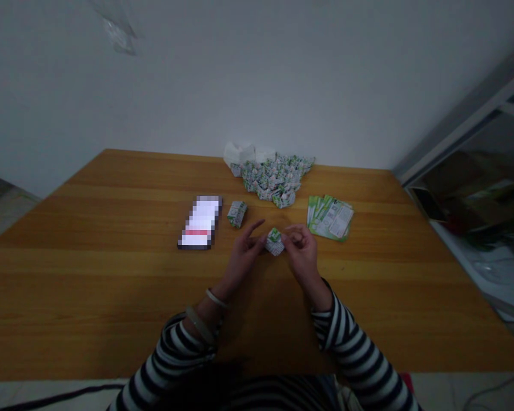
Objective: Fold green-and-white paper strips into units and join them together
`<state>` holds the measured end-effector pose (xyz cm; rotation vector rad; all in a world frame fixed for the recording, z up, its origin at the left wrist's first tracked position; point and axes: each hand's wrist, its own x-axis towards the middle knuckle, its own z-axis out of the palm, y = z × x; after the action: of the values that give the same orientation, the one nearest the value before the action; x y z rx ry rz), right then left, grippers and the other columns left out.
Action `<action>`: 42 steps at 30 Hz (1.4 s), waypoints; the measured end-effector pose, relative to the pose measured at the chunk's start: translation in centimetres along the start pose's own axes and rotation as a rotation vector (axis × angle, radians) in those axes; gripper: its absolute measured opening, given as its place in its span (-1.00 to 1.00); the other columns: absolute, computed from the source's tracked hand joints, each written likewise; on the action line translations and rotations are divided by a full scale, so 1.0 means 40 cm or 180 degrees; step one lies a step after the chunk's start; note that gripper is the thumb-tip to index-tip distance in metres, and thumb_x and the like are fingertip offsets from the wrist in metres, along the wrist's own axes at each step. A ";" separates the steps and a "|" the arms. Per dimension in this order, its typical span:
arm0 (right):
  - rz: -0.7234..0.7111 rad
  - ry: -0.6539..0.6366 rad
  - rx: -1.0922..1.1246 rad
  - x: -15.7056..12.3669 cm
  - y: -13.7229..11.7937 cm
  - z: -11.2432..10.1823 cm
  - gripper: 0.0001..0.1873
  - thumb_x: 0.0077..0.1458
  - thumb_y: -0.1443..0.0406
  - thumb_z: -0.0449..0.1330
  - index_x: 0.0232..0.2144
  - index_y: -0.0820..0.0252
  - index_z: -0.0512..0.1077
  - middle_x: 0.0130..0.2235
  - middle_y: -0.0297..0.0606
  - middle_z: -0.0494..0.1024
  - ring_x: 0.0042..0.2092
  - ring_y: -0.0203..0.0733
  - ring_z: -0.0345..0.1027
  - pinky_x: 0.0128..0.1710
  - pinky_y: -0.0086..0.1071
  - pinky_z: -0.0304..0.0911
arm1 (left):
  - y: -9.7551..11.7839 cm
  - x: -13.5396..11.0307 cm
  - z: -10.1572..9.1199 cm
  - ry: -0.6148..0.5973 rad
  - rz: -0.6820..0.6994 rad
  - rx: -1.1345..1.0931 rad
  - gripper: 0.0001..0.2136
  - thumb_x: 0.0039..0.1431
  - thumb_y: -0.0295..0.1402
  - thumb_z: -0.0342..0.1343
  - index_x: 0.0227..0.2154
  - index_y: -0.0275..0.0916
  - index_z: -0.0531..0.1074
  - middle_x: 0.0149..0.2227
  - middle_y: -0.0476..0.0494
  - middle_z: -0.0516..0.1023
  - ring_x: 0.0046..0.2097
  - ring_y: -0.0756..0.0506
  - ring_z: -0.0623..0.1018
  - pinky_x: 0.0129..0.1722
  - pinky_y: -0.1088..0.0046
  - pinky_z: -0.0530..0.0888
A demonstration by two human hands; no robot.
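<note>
A phone (199,222) with a pixelated screen lies on the wooden table (89,274) before a white wall (257,74).

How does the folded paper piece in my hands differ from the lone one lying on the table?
The held piece is pinched between the left hand and right hand, while the loose piece rests untouched on the wooden table. The loose piece looks longer and blockier; the held piece looks squatter, with a corner pointing down. Both are folded paper printed in green and white.
</note>
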<state>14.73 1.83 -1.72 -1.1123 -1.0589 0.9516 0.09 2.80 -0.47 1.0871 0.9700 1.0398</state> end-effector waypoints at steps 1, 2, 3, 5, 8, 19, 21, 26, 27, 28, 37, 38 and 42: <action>-0.0103 0.0028 -0.0154 -0.001 -0.003 0.000 -0.81 0.03 0.20 0.24 -0.34 0.09 0.31 -0.55 -0.47 0.31 -0.51 -0.30 0.20 -0.49 -0.45 0.16 | 0.000 0.000 0.000 0.0024 0.0078 0.0219 -0.39 0.10 -0.18 0.19 0.18 -0.29 0.25 -0.30 -0.15 0.64 -0.27 -0.10 0.61 -0.18 0.37 0.51; -0.0208 0.0071 -0.0350 -0.002 -0.005 0.001 -0.83 0.04 0.22 0.23 -0.35 0.09 0.30 -0.54 -0.47 0.28 -0.51 -0.31 0.18 -0.50 -0.45 0.13 | 0.000 0.000 0.001 0.0067 0.0190 0.0478 -0.46 0.12 -0.18 0.17 0.14 -0.27 0.32 -0.24 -0.16 0.64 -0.20 -0.12 0.60 -0.12 0.35 0.50; -0.0300 0.0108 -0.0578 -0.004 -0.007 0.002 -0.86 0.06 0.24 0.21 -0.35 0.09 0.30 -0.54 -0.47 0.26 -0.52 -0.31 0.15 -0.51 -0.45 0.11 | 0.000 -0.001 0.003 0.0095 0.0303 0.0719 -0.54 0.14 -0.18 0.15 0.07 -0.25 0.40 -0.18 -0.17 0.63 -0.12 -0.14 0.58 -0.06 0.34 0.47; -0.0440 0.0042 -0.1024 -0.009 -0.010 0.004 -0.89 0.08 0.28 0.18 -0.28 0.09 0.33 -0.54 -0.47 0.25 -0.53 -0.30 0.14 -0.51 -0.44 0.10 | 0.001 -0.003 0.011 0.0002 0.0398 0.0967 -0.65 0.18 -0.15 0.10 -0.07 -0.24 0.51 -0.09 -0.16 0.60 -0.02 -0.16 0.54 0.03 0.34 0.41; -0.0596 -0.0654 -0.1281 -0.016 -0.012 0.009 -0.60 0.07 0.35 0.15 -0.01 0.10 0.29 -0.40 -0.37 0.41 -0.43 -0.26 0.28 -0.40 -0.41 0.21 | -0.003 -0.005 0.024 -0.0258 0.0101 0.0669 -0.58 0.21 -0.03 0.00 -0.20 -0.28 0.55 -0.18 -0.16 0.63 -0.12 -0.16 0.56 -0.08 0.36 0.45; -0.1321 -0.1378 -0.1140 -0.004 -0.050 -0.021 -0.46 0.00 0.42 0.13 0.07 0.08 0.33 0.15 -0.11 0.30 0.21 0.01 0.13 0.20 -0.04 0.07 | 0.001 -0.004 0.011 0.0266 -0.0664 -0.1504 -0.78 0.03 -0.29 0.27 -0.30 -0.32 0.55 -0.29 -0.14 0.62 -0.26 -0.05 0.57 -0.16 0.48 0.46; -0.1409 -0.1267 -0.1377 0.004 -0.052 -0.030 -0.51 0.02 0.36 0.19 0.04 0.06 0.39 0.13 -0.11 0.32 0.20 0.03 0.13 0.18 -0.02 0.09 | 0.009 -0.004 0.007 0.0396 -0.0677 -0.1588 -0.79 0.04 -0.36 0.26 -0.25 -0.34 0.54 -0.25 -0.15 0.62 -0.23 -0.05 0.57 -0.11 0.46 0.45; -0.1334 -0.1323 -0.1498 0.007 -0.022 -0.034 -0.74 0.09 0.29 0.24 -0.13 0.00 0.55 -0.20 -0.21 0.57 -0.11 -0.12 0.43 -0.08 -0.22 0.33 | 0.010 -0.007 0.006 0.0477 -0.0841 -0.1454 -0.69 0.09 -0.37 0.22 -0.08 -0.33 0.49 -0.22 -0.18 0.63 -0.20 -0.07 0.58 -0.06 0.40 0.45; -0.1213 -0.1231 -0.1377 0.005 -0.014 -0.032 -0.79 0.11 0.31 0.23 -0.19 0.02 0.58 -0.24 -0.23 0.60 -0.18 -0.14 0.46 -0.14 -0.26 0.35 | 0.009 -0.007 0.006 0.0411 -0.0840 -0.1343 -0.65 0.10 -0.34 0.21 -0.03 -0.32 0.47 -0.20 -0.19 0.63 -0.18 -0.08 0.58 -0.06 0.39 0.45; -0.1040 -0.1044 -0.1235 0.003 -0.008 -0.029 -0.83 0.11 0.32 0.22 -0.26 0.04 0.60 -0.28 -0.24 0.62 -0.24 -0.17 0.48 -0.20 -0.29 0.36 | 0.009 -0.008 0.006 0.0325 -0.0801 -0.1195 -0.61 0.13 -0.30 0.19 0.01 -0.30 0.44 -0.18 -0.19 0.63 -0.17 -0.09 0.59 -0.06 0.37 0.46; 0.0636 -0.0057 0.0138 0.007 -0.005 -0.015 -0.86 -0.10 0.23 0.33 -0.53 0.21 0.57 -0.61 -0.33 0.54 -0.63 -0.31 0.36 -0.63 -0.48 0.27 | 0.017 0.000 -0.006 0.0108 0.0374 0.0458 -0.78 0.06 -0.26 0.24 -0.30 -0.31 0.60 -0.36 -0.15 0.66 -0.32 -0.13 0.63 -0.23 0.34 0.57; 0.0746 -0.0088 0.0229 0.006 -0.008 -0.014 -0.84 -0.12 0.21 0.34 -0.52 0.22 0.57 -0.61 -0.32 0.55 -0.63 -0.30 0.38 -0.63 -0.47 0.28 | 0.016 -0.001 -0.005 0.0160 0.0408 0.0464 -0.80 0.08 -0.28 0.23 -0.31 -0.30 0.60 -0.37 -0.14 0.66 -0.33 -0.12 0.63 -0.23 0.34 0.57; 0.1018 -0.0128 0.0408 0.000 -0.020 -0.010 -0.76 -0.16 0.16 0.37 -0.49 0.24 0.56 -0.61 -0.29 0.56 -0.63 -0.29 0.40 -0.65 -0.48 0.29 | 0.012 -0.004 -0.001 0.0339 0.0381 0.0342 -0.82 0.06 -0.28 0.24 -0.33 -0.29 0.61 -0.34 -0.14 0.67 -0.29 -0.14 0.64 -0.20 0.33 0.57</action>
<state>15.16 1.59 -0.99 -1.1801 -0.8526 1.2817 -0.06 2.70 -0.01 1.1997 1.0665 1.1634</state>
